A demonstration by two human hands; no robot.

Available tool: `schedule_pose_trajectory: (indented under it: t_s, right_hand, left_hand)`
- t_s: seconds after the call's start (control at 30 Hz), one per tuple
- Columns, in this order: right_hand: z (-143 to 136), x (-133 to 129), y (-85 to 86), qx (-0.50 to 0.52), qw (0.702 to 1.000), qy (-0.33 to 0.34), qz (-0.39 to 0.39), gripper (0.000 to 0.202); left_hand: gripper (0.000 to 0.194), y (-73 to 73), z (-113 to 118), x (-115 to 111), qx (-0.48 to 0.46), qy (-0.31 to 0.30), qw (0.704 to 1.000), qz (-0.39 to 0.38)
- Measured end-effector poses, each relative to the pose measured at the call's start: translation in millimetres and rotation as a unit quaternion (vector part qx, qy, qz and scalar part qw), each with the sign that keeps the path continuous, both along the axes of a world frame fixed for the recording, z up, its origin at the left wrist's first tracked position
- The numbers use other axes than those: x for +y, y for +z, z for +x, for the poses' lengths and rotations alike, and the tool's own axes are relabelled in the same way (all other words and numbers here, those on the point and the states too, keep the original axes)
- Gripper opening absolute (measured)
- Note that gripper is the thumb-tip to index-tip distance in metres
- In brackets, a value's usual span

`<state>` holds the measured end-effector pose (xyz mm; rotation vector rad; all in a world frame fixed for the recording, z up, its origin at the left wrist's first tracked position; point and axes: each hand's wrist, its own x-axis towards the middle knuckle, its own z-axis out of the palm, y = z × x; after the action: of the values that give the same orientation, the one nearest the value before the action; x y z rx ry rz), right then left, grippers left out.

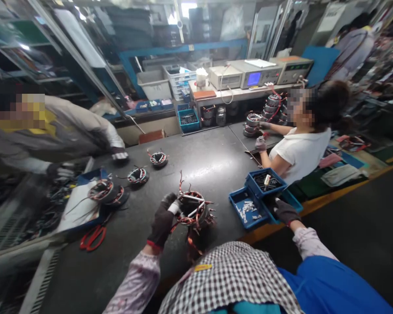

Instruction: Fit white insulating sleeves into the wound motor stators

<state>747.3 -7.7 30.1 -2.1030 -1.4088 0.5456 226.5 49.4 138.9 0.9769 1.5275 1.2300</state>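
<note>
My left hand [165, 216], in a dark glove with pale fingertips, has its fingers closed on the left rim of a wound stator [198, 213]. Copper and red wires and white sleeves stick out of that stator, which is near the table's front edge. My right hand [285, 212], also gloved, reaches in at the blue bins on the right; its fingertips are hidden behind the upper bin's edge. The upper blue bin [271, 192] holds black tubes and a small white item. In the lower blue bin [245, 223] lie small white pieces.
Two smaller stators [159, 159] [138, 176] stand on the black table [196, 152]. Red scissors [93, 238] lie at the left, near a pair of stators [101, 190]. One person works at the left, another at the right beside stacked stators [253, 124]. Test instruments [253, 73] stand at the back.
</note>
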Motion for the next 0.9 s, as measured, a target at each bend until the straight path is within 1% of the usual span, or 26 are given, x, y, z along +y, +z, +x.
schedule_pose_trajectory:
  t_s: [0.07,0.13,0.2,0.27,0.33,0.37,0.4,0.47,0.53,0.6,0.63,0.67,0.73,0.77,0.8,0.83,0.9]
  right_hand:
    - [-0.9,-4.4,6.5,-0.002,1.000,-0.022,0.007,0.025]
    - [-5.3,-5.7,17.3,0.019,0.999,-0.043,0.018,0.024]
    - [-16.6,-3.6,34.6,0.092,0.992,-0.070,0.041,0.022]
    - [-38.2,0.6,59.3,0.198,0.972,-0.100,0.073,0.025]
    - [-72.4,5.5,89.8,0.277,0.949,-0.111,0.102,0.033]
    - [-93.7,8.1,105.8,0.300,0.942,-0.103,0.110,0.039]
    - [-117.1,10.9,121.5,0.319,0.937,-0.082,0.113,0.045]
    - [-166.4,17.2,148.5,0.360,0.927,-0.007,0.107,0.050]
    - [-212.7,23.3,166.0,0.396,0.910,0.063,0.102,0.047]
    - [-249.6,26.3,172.8,0.408,0.899,0.108,0.114,0.043]
    - [-263.3,26.2,172.7,0.404,0.898,0.123,0.127,0.042]
    - [-273.6,25.1,171.2,0.391,0.900,0.136,0.137,0.041]
    - [-284.4,21.0,166.4,0.347,0.914,0.157,0.143,0.038]
    - [-285.6,18.9,164.2,0.325,0.921,0.158,0.145,0.036]
    - [-284.7,17.2,162.7,0.313,0.926,0.147,0.150,0.033]
    - [-282.3,16.2,161.9,0.312,0.928,0.123,0.163,0.031]
    - [-274.4,16.7,161.1,0.340,0.918,0.063,0.195,0.033]
  left_hand:
    - [0.048,9.9,-4.0,6.7,0.009,0.030,0.999,0.033]
    - [0.046,20.5,-7.4,12.8,0.002,0.041,0.996,0.080]
    - [0.047,32.2,-8.2,17.8,-0.020,0.036,0.993,0.106]
    - [0.049,45.0,-4.6,21.4,-0.050,0.012,0.994,0.094]
    - [0.049,58.9,4.8,23.2,-0.078,-0.031,0.995,0.056]
    - [0.049,66.0,11.8,23.3,-0.091,-0.059,0.994,0.032]
    - [0.049,72.6,20.1,22.8,-0.105,-0.090,0.990,0.010]
    - [0.051,82.6,39.3,20.4,-0.143,-0.168,0.975,-0.032]
    - [0.059,85.6,57.8,17.5,-0.205,-0.261,0.943,-0.040]
    - [0.062,81.2,70.6,15.3,-0.242,-0.319,0.916,-0.030]
    - [0.059,77.2,73.8,14.7,-0.245,-0.324,0.914,-0.019]
    - [0.054,72.7,74.7,14.3,-0.239,-0.318,0.917,-0.008]
    - [0.045,64.3,70.1,14.2,-0.217,-0.278,0.936,0.013]
    - [0.043,61.1,65.3,14.4,-0.211,-0.252,0.944,0.017]
    - [0.042,58.6,59.4,14.6,-0.214,-0.229,0.949,0.016]
    - [0.043,56.9,52.7,14.6,-0.224,-0.208,0.952,0.011]
    - [0.048,54.9,38.9,13.7,-0.256,-0.164,0.953,0.003]
